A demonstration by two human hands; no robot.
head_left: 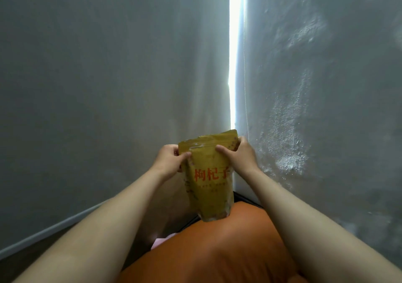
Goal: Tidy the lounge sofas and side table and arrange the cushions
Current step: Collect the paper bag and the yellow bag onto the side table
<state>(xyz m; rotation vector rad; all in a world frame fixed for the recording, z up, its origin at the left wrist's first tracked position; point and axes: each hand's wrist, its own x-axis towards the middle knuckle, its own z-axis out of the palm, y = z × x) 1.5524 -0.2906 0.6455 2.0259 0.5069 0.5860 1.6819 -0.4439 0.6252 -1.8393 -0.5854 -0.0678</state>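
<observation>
Bare grey room corner, dim. Nearest the camera, an orange cushion (217, 250) fills the bottom centre, with a small pink thing (158, 242) peeking out at its left edge. Just beyond it, a yellow pouch (208, 187) with red lettering is held upright between both forearms. Its lower end meets the cushion's far edge, but I can't tell if it rests there. The left hand (168, 161) pinches the top left corner and the right hand (240, 155) pinches the top right. On both, the fingers (220, 148) are thumb in front, the rest behind, near the seal strip.

Behind are the left wall (97, 76) with a skirting board (43, 232), the rough right wall (326, 87), and a bright strip of light (235, 43) between them.

Progress, as a judgement: early or mid. The pouch has no home yet, and no sofa or bench is in view, so cushion order can't be checked.

Room: tight in the corner, with walls close ahead and to the right. The open side is left and back.
</observation>
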